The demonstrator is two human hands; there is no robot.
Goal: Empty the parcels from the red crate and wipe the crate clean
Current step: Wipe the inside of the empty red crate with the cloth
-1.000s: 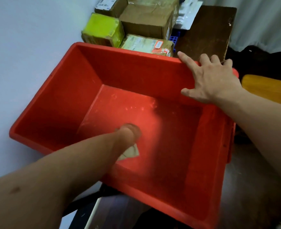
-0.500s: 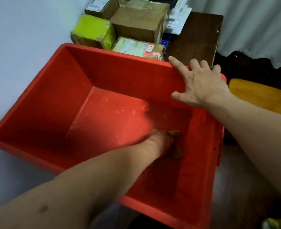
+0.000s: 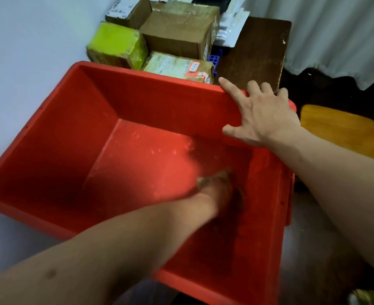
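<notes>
While blur hides the left hand (image 3: pixel 216 191), right hand (image 3: pixel 264 119) lies spread on one crate (image 3: pixel 137 106).

Dim, soft indoor light leaves shadow pooled in the red crate (image 3: pixel 49 150), while motion blur smears the left hand (image 3: pixel 216 190).

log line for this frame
stage: wiping | red crate: unloaded | left hand: blurred, on crate floor, grip unclear | right hand: spread on far-right rim | parcels: stacked behind crate
</notes>
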